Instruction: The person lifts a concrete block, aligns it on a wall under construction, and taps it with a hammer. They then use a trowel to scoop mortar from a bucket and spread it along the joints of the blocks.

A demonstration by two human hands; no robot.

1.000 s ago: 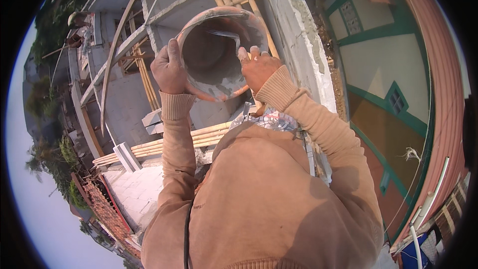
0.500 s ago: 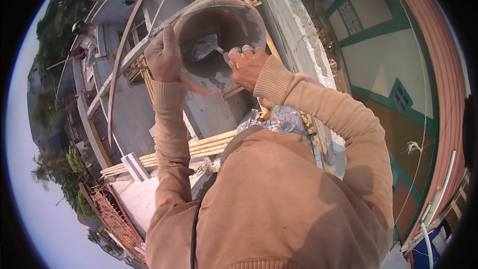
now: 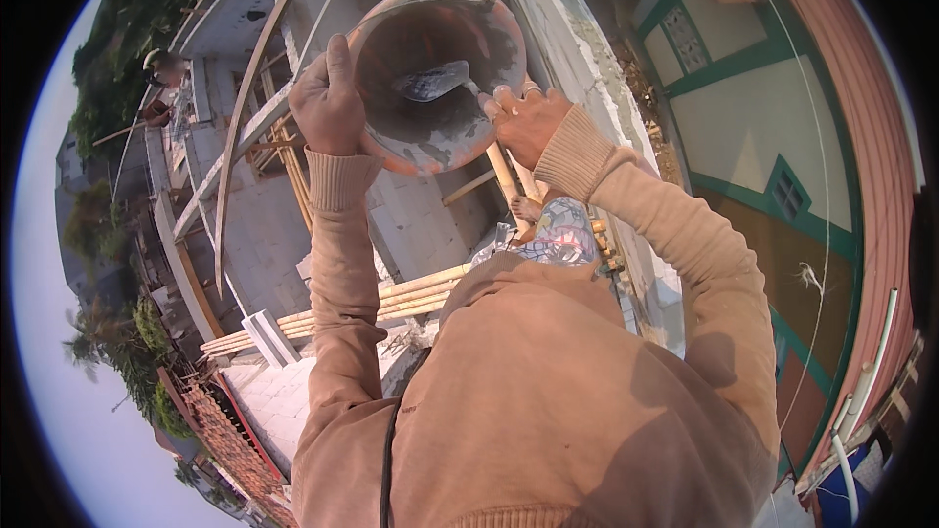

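Note:
An orange bucket (image 3: 391, 154), smeared grey inside, is tilted so that its mouth faces me. My left hand (image 3: 331, 103) grips its left rim, thumb up along the edge. At the bucket's right side, my right hand (image 3: 528, 122) is closed around the handle of a trowel, the handle mostly hidden by the fingers. The trowel's metal blade (image 3: 435, 81) reaches into the bucket, with some grey residue on it. Grey mortar-like material coats the bucket's inner wall.
Bamboo poles (image 3: 411, 298) run below and beyond the bucket. A rough block wall (image 3: 587, 68) rises at my right, beside a house with green trim (image 3: 763, 108). Slanting timber beams (image 3: 235, 137) stand at the left. Another person (image 3: 168, 73) is far off at the left.
My right hand and the trowel have shifted right, and the blade now lies nearer the middle of the bucket's mouth. The bucket has moved slightly up.

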